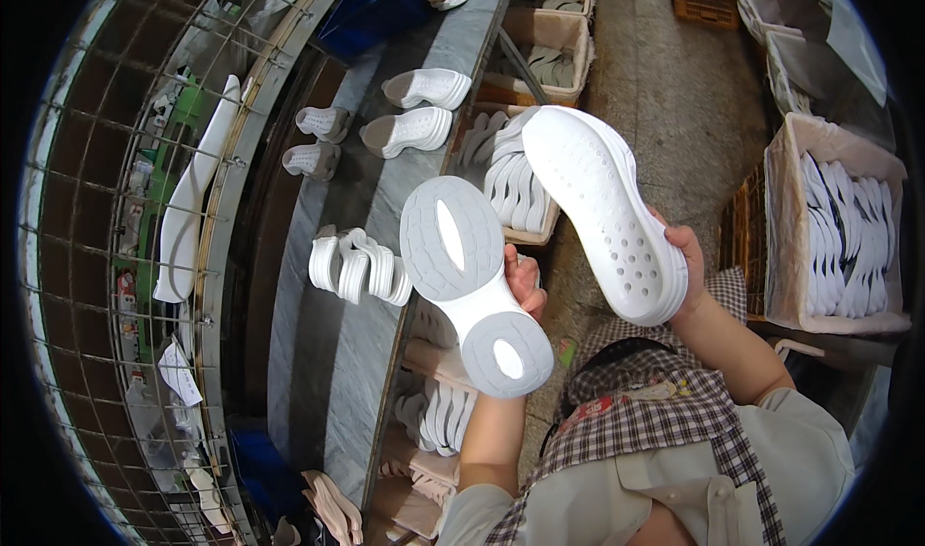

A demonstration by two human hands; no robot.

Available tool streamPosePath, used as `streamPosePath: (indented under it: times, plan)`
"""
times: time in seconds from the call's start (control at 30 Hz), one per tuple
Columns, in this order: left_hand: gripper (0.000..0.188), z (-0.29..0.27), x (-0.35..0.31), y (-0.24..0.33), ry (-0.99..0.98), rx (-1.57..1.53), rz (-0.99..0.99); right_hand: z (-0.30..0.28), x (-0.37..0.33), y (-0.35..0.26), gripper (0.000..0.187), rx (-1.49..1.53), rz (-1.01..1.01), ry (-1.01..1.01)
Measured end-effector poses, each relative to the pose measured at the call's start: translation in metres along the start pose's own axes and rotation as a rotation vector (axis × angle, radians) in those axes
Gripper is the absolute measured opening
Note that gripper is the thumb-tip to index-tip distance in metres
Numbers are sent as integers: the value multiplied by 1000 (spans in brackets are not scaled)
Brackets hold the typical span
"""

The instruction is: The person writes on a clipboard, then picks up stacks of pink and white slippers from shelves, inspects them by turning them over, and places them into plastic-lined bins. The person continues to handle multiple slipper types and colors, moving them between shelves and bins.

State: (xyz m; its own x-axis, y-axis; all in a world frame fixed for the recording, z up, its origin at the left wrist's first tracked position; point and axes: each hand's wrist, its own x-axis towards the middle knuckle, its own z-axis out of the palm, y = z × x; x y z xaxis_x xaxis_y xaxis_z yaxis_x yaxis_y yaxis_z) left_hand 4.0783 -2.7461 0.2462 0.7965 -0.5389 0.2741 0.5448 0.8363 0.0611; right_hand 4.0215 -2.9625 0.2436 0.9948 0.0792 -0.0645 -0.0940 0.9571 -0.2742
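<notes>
My left hand (523, 284) grips a shoe sole (482, 300), its grey-and-white tread side facing up. My fingers wrap its right edge at the narrow middle. In my right hand (682, 257) is a second shoe sole (605, 213), white, its inner face up with rows of round dimples at the heel. That hand holds it by the heel's right edge; part of the grip is hidden under the sole. The two soles are held apart, side by side, above the aisle. Left of my left hand, a stack of white soles (356, 268) lies on the grey stone-patterned bench (323, 353).
More soles (409, 132) lie farther along the bench. Lined baskets of soles (520, 194) stand under its right edge, and another lined basket (785, 300) is at the right. A wire mesh guard (145, 151) runs along the left. Blue bins (371, 16) sit by the bench.
</notes>
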Motion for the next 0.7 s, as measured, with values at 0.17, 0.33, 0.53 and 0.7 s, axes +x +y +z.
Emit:
streamPosePath:
  times: [0.17, 0.33, 0.53, 0.7]
  plan:
    - [54, -6, -8, -5, 419, 263, 125, 21, 4, 24, 53, -523, -134, -203]
    - [50, -4, -33, 5, 417, 624, -12, 52, 7, 50, 40, -1468, -273, -686]
    - [69, 44, -84, 42, 239, 97, 284, 64, 28, 66, 23, -1046, -224, -369]
    - [74, 57, -125, 79, 142, -50, 193, 42, 51, 106, 13, -859, 118, -145]
